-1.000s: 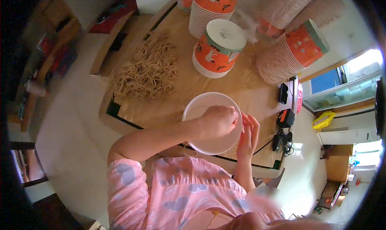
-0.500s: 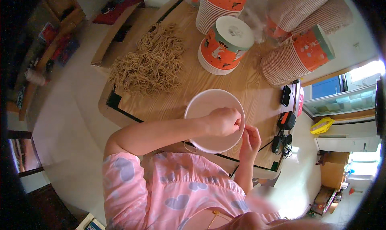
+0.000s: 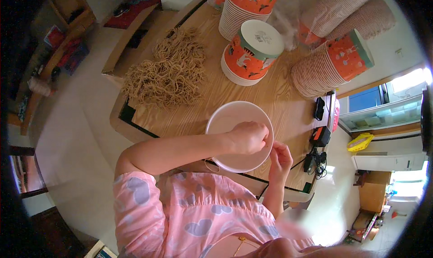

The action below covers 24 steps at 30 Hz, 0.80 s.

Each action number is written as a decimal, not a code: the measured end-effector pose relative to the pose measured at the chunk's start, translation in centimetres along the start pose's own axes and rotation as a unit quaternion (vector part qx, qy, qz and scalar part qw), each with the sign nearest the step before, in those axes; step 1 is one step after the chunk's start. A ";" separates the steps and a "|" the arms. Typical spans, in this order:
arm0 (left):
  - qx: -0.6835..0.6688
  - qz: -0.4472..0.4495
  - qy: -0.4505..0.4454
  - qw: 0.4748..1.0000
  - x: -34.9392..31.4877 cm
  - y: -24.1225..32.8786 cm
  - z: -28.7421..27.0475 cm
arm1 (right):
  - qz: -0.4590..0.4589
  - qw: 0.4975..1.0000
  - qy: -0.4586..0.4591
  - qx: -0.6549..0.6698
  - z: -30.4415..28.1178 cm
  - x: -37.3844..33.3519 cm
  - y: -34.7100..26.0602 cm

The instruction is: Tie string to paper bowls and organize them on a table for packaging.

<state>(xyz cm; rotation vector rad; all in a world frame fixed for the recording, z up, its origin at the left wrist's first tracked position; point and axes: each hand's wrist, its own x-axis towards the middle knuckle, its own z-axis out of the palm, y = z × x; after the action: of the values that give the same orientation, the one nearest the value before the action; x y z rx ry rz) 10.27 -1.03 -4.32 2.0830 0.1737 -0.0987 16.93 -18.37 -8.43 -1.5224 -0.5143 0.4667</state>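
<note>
White paper bucket (image 3: pixel 224 122), one, mouth up, set against the near edge of the tabletop (image 3: pixel 191 118); whether it is borne there or held up cannot be told. Loop of thin cord (image 3: pixel 211 167), seen at its lower left; could be snagged if brushed. Left hand (image 3: pixel 249 137), placed within the bucket, fingers curled together; whether anything is clamped cannot be told. Right hand (image 3: pixel 281 159), held by the outer right wall, fingers bent near the rim; whether a pinch is made cannot be told. Bucket could be tipped or its wall creased, should uneven force be applied. Black adapter (image 3: pixel 321 139), at right; could be dislodged if its cable (image 3: pixel 321 166) is caught. Tan twine (image 3: pixel 167 73), one tangled heap; could be knotted tighter by a careless tug. Orange-banded inverted buckets (image 3: pixel 246 59) and nested stack (image 3: pixel 321 69), beyond; could be toppled by a jolt.
</note>
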 end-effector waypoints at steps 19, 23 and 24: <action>-0.003 0.018 0.019 1.000 0.1 0.1 0.2 | 0.002 1.000 -0.018 0.016 0.0 -0.1 -0.1; -0.009 0.007 0.015 1.000 0.1 0.2 0.2 | 0.006 0.999 -0.032 0.002 -0.3 0.1 0.2; -0.012 0.004 0.016 1.000 0.1 0.1 0.2 | 0.009 0.999 -0.031 -0.003 -0.2 0.1 0.2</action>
<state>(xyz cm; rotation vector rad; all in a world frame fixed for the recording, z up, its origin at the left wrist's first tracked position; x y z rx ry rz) 10.38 -1.25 -4.37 2.0629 0.1849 -0.0579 17.17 -18.48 -8.63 -1.5232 -0.5499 0.5285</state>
